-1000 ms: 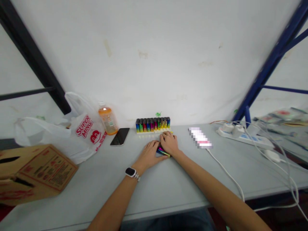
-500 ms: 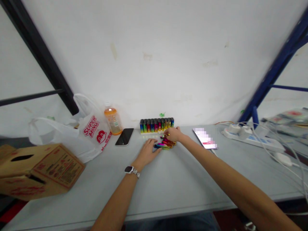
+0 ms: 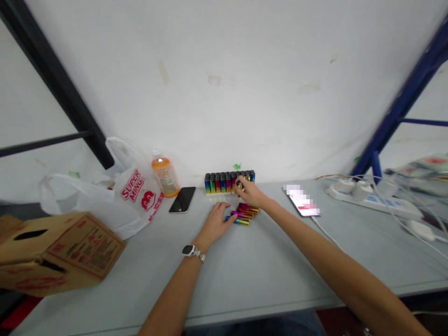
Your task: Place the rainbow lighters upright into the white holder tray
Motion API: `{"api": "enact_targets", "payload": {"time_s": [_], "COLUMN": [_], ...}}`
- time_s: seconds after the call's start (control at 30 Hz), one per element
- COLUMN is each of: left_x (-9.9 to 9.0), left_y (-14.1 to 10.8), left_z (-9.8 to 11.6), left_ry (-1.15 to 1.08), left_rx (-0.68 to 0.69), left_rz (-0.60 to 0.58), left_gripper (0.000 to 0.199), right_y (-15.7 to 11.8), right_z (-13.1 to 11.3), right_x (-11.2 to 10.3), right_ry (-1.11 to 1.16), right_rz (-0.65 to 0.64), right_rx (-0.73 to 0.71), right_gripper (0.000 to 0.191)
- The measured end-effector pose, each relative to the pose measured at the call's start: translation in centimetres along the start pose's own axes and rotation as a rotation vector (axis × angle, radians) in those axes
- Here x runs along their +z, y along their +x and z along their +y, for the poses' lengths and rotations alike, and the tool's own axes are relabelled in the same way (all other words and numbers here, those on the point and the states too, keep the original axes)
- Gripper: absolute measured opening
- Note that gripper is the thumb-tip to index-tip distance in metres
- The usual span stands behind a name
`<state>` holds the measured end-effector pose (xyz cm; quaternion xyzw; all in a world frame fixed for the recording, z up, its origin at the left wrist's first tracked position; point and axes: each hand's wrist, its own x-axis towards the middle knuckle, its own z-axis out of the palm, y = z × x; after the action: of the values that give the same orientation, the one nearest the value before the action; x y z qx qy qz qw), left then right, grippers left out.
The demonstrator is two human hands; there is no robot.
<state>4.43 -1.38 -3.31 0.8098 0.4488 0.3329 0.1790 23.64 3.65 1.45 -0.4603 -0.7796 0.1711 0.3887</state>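
Observation:
A block of shiny multicoloured lighters [image 3: 219,184] with black tops stands upright in rows against the wall. At the front of these rows, my right hand [image 3: 249,190] pinches a lighter [image 3: 239,185] held roughly upright; my fingers cover part of it. Several loose lighters [image 3: 246,213], pink, gold and blue, lie on their sides on the table just in front of the block. My left hand [image 3: 216,222] rests on the table to their left with its fingers apart, and its thumb reaches the blue end of the nearest one. A watch [image 3: 189,250] is on my left wrist.
Left of the block are a dark phone [image 3: 182,199], an orange drink bottle [image 3: 164,175], a white plastic bag [image 3: 131,196] and a cardboard box [image 3: 70,252]. To the right lie a lit phone [image 3: 301,201] on a cable and a power strip [image 3: 376,203] with wires.
My right hand has risen from the loose lighters to the front of the upright rows, carrying a lighter. The left hand has stayed nearly in place.

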Motion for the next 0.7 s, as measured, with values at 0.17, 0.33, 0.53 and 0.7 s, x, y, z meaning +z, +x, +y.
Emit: {"api": "enact_targets", "payload": {"time_s": [0.17,0.33,0.53,0.7], "left_x": [-0.2,-0.1,0.8,0.9], "left_y": [0.2,1.9,3.7,2.7], "left_z": [0.4,0.8,0.8,0.7], "left_ry": [-0.08,-0.08,0.01,-0.075], "left_rx": [-0.023,-0.024,0.014,0.023], "left_rz": [0.047,0.171,0.015,0.043], "left_gripper": [0.036,0.033,0.042,0.047], "right_y": [-3.1,-4.9,-5.3,-5.9], "right_z": [-2.8,-3.4,-2.9,-3.5], "right_x": [0.8,1.6,2.2,2.2], "right_ry": [0.561,0.571,0.274,0.291], "right_rz": [0.184,0.261,0.423,0.461], "right_rx": [0.153,0.285,0.29,0.264], "right_gripper": [0.04,0.041,0.037,0.033]}}
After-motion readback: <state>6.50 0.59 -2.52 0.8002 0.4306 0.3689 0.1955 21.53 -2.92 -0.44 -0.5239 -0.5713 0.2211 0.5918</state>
